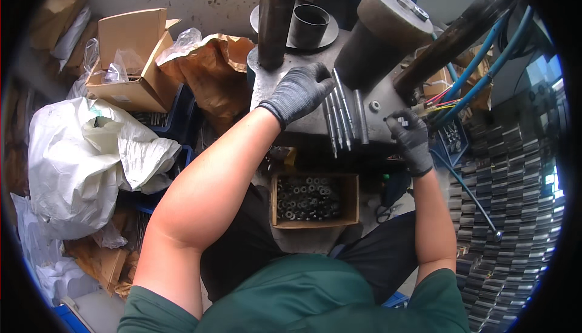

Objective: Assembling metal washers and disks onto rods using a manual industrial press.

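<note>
My left hand [301, 93], in a grey knit glove, is over the metal press table [379, 128], its fingers curled closed beside the upper ends of several slim stepped metal shafts [341, 118]. What those fingers hold, if anything, is hidden. The shafts lie side by side, with their near ends jutting past the table's front edge. Close to them lies a plainer, thicker metal rod [361, 116]. At the table's right side my right hand [414, 142], also gloved, pinches a small shiny metal piece [402, 122]. Between that hand and the rod sits a small metal ring [374, 106].
A heavy steel cylinder [379, 36] and two thick posts [279, 18] rise from the table. Below is a cardboard box [348, 203] of metal rings. Left are a white sack [73, 163] and open carton [130, 57]; right, blue hoses [485, 72] and stacked metal parts [509, 212].
</note>
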Demonstrator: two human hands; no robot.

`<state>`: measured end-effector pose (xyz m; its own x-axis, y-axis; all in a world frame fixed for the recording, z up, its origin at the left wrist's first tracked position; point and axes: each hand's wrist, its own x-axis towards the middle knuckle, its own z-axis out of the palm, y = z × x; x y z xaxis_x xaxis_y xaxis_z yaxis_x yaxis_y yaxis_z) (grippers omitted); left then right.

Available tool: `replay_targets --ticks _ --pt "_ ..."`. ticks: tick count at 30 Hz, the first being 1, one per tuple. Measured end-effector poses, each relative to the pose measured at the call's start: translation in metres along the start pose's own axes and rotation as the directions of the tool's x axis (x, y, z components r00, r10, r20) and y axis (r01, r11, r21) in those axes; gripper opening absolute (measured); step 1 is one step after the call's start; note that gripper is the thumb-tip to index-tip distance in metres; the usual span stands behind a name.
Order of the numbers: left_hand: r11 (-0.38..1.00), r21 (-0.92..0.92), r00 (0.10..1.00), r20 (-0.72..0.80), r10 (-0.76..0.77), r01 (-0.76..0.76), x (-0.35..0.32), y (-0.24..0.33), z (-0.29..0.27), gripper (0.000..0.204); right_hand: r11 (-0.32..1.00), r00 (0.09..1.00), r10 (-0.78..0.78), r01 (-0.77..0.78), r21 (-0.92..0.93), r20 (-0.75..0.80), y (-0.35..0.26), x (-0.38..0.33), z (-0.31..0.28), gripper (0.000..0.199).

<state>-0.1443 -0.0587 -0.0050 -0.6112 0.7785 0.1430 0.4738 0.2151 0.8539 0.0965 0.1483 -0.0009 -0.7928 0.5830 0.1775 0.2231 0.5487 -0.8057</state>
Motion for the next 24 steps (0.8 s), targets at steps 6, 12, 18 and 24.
replay_targets --ticks 6,12,18,24 --pt "0.996 0.013 0.996 0.02 -0.088 0.088 0.004 0.0 -0.007 0.037 0.816 0.911 -0.411 0.369 -0.445 0.002 0.053 0.029 0.021 0.036" --pt "0.961 -0.179 0.978 0.043 -0.206 0.21 -0.005 0.009 -0.012 0.028 0.781 0.905 -0.426 0.377 -0.498 0.017 0.073 0.029 0.025 0.039" --pt "0.998 0.042 0.998 -0.048 -0.038 0.04 -0.001 -0.022 -0.015 0.025 0.929 0.922 -0.334 0.287 -0.233 -0.196 0.048 0.021 -0.005 0.031" --pt "0.997 0.024 0.982 0.17 -0.082 0.079 -0.016 0.007 -0.016 0.029 0.975 0.99 -0.041 0.01 -0.222 -0.136 0.03 0.007 -0.026 0.032"
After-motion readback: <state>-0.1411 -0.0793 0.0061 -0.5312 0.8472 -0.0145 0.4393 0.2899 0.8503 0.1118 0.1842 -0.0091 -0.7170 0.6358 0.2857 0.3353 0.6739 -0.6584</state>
